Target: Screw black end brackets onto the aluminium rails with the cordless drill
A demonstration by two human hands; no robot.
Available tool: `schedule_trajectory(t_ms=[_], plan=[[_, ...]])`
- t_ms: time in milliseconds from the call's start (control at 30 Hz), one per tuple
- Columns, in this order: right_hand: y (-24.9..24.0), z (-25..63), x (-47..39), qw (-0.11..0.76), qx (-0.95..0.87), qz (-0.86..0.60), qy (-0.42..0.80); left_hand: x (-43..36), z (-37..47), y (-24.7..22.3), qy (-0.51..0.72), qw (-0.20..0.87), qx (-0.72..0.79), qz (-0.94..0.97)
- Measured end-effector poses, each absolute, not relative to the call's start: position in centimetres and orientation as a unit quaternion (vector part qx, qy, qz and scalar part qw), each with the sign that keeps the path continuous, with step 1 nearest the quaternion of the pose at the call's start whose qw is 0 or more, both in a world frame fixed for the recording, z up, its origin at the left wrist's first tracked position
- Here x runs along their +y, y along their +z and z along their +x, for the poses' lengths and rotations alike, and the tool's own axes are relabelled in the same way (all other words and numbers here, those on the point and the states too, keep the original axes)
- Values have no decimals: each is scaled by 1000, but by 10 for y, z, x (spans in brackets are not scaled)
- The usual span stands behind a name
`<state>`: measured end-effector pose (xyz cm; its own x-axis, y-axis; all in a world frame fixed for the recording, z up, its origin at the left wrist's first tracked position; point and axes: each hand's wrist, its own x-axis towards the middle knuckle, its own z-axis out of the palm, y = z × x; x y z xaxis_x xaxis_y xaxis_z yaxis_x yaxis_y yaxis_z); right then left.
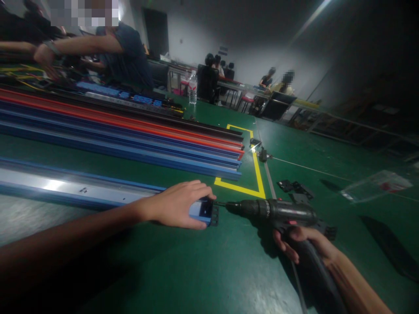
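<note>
My left hand [183, 205] wraps over the right end of a long blue metal profile [108, 194] lying on the green table [170, 270]. A black end cap [214, 214] sits at that end of the profile, just past my fingertips. In my right hand [304, 242] is a black cordless drill [284, 211], gripped by its handle and pointing left. Its bit [220, 203] reaches to the end cap; whether it sits in a screw is too small to tell.
Behind lie several blue, red and black profiles [163, 150] beside yellow tape [258, 174]. Small black parts [294, 187], a dark flat object [389, 244] and a plastic bag [376, 185] lie right. A water bottle [193, 89] stands farther back; a co-worker [121, 52] leans in at left.
</note>
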<state>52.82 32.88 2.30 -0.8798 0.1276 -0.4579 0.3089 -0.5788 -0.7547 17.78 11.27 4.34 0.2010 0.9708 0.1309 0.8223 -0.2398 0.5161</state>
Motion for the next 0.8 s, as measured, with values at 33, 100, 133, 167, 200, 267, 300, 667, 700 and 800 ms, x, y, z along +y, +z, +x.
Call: schedule_trajectory(t_ms=[33,100,133,167,200,267,300,667,700,800], plan=[[23,528,329,51,457,239,-855,113,178,43,220,170,593,756],[22,529,329,45,457,242,-854,113,178,43,223,168,592,756],[22,529,328,43,459,245,-853,113,178,43,224,167,591,757],[22,529,328,41,460,248,-852,113,178,44,224,166,590,757],[22,529,328,40,462,250,-850,113,178,44,224,165,590,758],[22,529,328,40,465,252,-847,113,178,45,222,166,591,757],[22,529,328,40,466,253,-847,113,178,45,221,167,592,757],[20,529,329,40,456,246,-854,113,178,44,216,168,588,761],[20,529,330,41,453,245,-856,113,178,44,216,168,589,760],[21,528,330,43,444,245,-861,113,178,44,218,168,590,759]])
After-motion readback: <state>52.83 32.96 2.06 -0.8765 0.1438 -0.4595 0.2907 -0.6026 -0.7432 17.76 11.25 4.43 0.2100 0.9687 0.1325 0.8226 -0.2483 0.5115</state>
